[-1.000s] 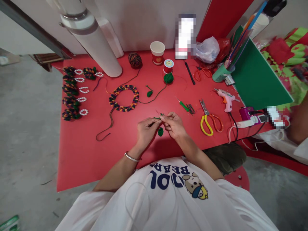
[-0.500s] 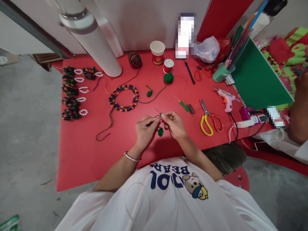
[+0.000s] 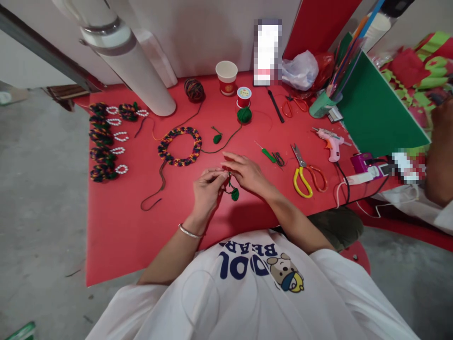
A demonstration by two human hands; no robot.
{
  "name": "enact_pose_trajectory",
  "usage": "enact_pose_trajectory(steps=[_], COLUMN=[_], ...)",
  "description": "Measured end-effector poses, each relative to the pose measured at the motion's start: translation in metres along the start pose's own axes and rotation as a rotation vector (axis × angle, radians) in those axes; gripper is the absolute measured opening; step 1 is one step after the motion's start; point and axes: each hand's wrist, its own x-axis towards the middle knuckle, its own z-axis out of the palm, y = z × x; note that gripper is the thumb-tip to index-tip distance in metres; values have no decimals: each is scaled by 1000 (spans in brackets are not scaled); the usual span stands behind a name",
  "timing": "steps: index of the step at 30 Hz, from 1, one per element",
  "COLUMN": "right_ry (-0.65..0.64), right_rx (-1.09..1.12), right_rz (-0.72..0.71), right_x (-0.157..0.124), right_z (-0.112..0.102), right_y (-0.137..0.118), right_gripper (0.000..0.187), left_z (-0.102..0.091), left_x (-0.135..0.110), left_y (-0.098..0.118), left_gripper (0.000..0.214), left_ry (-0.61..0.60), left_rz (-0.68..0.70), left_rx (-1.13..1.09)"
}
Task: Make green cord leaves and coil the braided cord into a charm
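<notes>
A small green crocheted leaf dangles on its green yarn stem just below my fingertips. Thumb and forefinger of my left hand are pinched on that yarn, and the wrist above wears a silver bangle. My right hand meets the left fingertips, its outer fingers stretched out; thumb and forefinger seem pressed together on something too fine to make out. Beyond the hands lie a second green leaf and a multicoloured crocheted ring. A green-handled crochet hook lies to the right.
Yarn-handled scissors aside, yellow-and-red scissors and a pink glue gun lie at right. Green yarn ball, thread spool and paper cup stand behind. Multicoloured crocheted pieces line the left edge. Another person's arm shows far right.
My right hand has shifted slightly left and up, its outer fingers now stretched over the left fingertips. The left hand keeps its pinch, and the leaf hangs from it. The view has shifted slightly.
</notes>
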Motion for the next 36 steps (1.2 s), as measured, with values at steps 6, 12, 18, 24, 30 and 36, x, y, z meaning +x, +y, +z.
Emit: enact_pose_trajectory(steps=[6,12,18,24,30,36], right_ry=[-53,29,46,138,239,384], right_rx=[-210,-403,-515,-436,-189,33], right_rz=[-88,-140,-152,-46,107,246], right_x=[13,-3,-14,-16,-14,-23], right_z=[0,-6,-9,-2,3,-1], right_y=[13,-1,-7,-3,2,-17], right_gripper=[23,24,20,22,16,17], left_z=[-5,-7,-7,-2,0,1], left_x=[6,8,8,8,2,1], left_y=[4,2,1,-5,-5,-5], left_gripper=[42,47,46,47,48,47], left_ry=[-45,-81,-141,-160,-221,-204], left_rz=[-185,-216,-237,-161,-148,-102], left_rx=[-173,-240,-236,-258,-214,-233])
